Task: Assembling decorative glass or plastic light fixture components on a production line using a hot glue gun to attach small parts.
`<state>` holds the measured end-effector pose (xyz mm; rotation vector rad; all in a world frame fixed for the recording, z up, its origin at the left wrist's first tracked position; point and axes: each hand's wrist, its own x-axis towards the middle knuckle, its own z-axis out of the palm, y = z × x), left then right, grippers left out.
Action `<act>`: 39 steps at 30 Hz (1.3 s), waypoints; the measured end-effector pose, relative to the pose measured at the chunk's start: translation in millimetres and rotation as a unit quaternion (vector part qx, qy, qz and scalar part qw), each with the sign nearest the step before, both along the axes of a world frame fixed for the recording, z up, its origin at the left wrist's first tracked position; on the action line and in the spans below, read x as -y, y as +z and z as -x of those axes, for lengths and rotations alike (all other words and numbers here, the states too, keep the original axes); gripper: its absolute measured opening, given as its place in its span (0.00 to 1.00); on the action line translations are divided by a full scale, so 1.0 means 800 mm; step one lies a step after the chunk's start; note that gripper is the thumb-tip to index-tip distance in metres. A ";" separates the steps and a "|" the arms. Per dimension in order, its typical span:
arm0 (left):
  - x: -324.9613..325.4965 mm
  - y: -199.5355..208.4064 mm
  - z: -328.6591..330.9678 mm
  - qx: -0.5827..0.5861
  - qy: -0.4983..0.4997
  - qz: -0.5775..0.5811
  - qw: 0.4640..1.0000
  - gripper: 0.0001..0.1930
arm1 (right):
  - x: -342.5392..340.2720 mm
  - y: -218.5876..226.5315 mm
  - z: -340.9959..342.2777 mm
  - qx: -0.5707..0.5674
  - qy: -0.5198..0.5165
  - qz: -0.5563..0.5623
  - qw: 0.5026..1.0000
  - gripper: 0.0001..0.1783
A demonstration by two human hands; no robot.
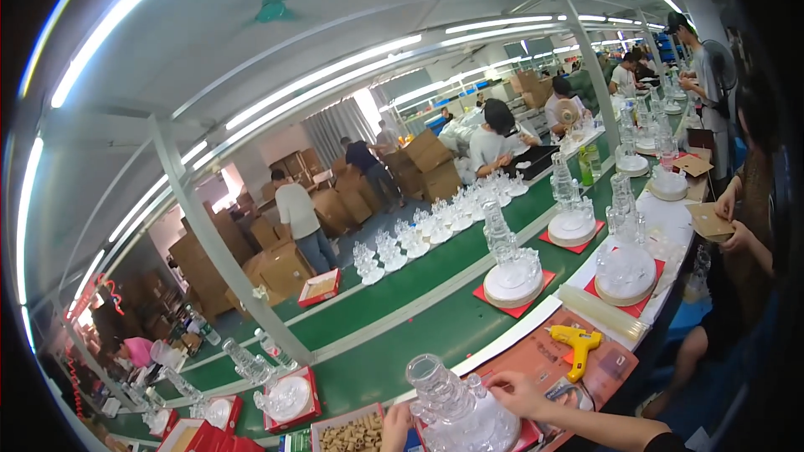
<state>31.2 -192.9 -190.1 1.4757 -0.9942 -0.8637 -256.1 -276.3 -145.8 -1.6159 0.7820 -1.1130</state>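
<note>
Partly cropped, left hand [395, 430] beside clear tiered tower model [444, 398]; right hand [517, 394] at other side. Cannot tell whether either's fingers pinch. Model's lower edge cut off.

Right hand [517, 393] right up at clear tiered piece [431, 378], fingers bent near its side, grip hard to read! Left hand [395, 428] low on other side, between piece and box [316, 438] of brown plugs [356, 435]. Yellow glue gun [578, 343] lying on orange-brown sheet [523, 357]. Beyond: green belt [377, 368], more clear pieces [389, 251] lined up. Far right, co-worker's hands [739, 239] on brown card [708, 222].
</note>
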 end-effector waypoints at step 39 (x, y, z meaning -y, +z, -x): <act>-0.155 0.130 0.040 0.150 0.033 0.059 0.986 0.13 | -0.060 0.080 0.111 -0.168 0.051 0.076 0.981 0.21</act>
